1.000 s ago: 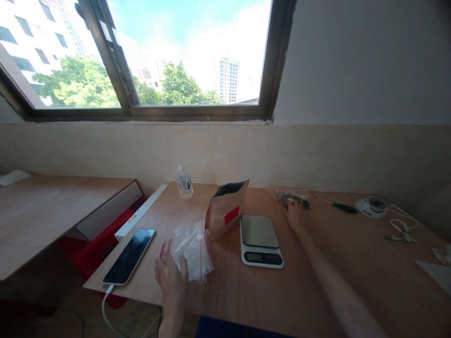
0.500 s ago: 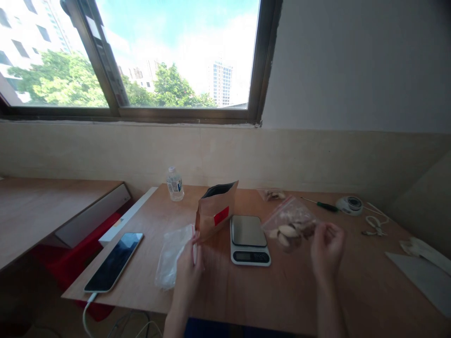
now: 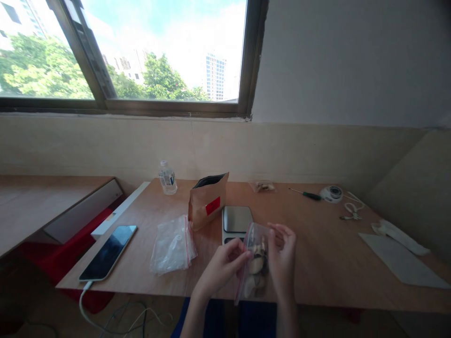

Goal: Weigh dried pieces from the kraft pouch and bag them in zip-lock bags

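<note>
Both my hands hold one clear zip bag of nuts [image 3: 255, 270] upright near the table's front edge. My left hand [image 3: 221, 267] pinches the bag's left side and my right hand [image 3: 282, 260] grips its right side near the red-lined top. Behind the bag sits a small kitchen scale [image 3: 237, 219], partly hidden by it. To the scale's left stands an open brown paper pouch with a red label [image 3: 206, 201]. A pile of empty clear zip bags [image 3: 172, 245] lies left of my left hand.
A phone on a cable [image 3: 107, 252] lies at the table's left edge, a small water bottle [image 3: 167, 178] stands at the back. Another small bag of nuts [image 3: 262, 187], a screwdriver [image 3: 305, 194], tape roll [image 3: 331, 194], white cord and papers [image 3: 400, 263] lie to the right.
My right hand fetched the bag of nuts from the back of the table to the front. My left hand left the empty bags and took hold of the nut bag.
</note>
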Available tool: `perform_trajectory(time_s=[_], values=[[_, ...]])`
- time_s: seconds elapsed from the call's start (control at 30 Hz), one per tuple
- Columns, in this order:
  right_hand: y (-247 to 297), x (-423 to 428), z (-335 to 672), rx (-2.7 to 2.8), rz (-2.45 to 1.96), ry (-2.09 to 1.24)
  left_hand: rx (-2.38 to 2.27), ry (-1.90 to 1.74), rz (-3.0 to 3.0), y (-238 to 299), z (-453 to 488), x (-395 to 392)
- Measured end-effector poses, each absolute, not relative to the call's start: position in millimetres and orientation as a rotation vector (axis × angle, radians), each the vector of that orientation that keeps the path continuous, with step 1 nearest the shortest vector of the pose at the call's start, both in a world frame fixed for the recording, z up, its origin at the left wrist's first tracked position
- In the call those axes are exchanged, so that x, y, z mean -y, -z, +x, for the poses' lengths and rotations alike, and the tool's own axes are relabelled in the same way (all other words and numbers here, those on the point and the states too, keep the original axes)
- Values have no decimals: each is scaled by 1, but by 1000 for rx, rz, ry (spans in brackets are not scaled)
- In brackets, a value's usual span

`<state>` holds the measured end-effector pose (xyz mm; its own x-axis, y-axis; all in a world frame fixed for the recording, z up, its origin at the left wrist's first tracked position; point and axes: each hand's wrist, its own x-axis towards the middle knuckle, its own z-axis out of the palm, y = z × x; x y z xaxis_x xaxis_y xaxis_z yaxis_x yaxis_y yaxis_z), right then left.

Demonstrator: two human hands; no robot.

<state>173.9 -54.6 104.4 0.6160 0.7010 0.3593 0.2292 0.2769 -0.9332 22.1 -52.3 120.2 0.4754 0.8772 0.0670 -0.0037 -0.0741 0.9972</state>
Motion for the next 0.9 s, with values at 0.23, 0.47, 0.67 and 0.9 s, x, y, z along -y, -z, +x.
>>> perform_trajectory(time_s=[0.23, 0.47, 0.67, 0.9], values=[[-125, 68, 164, 1450, -1238, -785, -984, -1317, 1207, -106, 41, 50], [-126, 66, 155, 1525, -1240, -758, -974, -1371, 1229, -100, 39, 48], [-131, 67, 158, 1556, -1264, -778, -1019, -1345, 1363, -99, 38, 48], [-133, 69, 154, 1532, -1295, -791, -924, -1211, 1440, -105, 30, 48]])
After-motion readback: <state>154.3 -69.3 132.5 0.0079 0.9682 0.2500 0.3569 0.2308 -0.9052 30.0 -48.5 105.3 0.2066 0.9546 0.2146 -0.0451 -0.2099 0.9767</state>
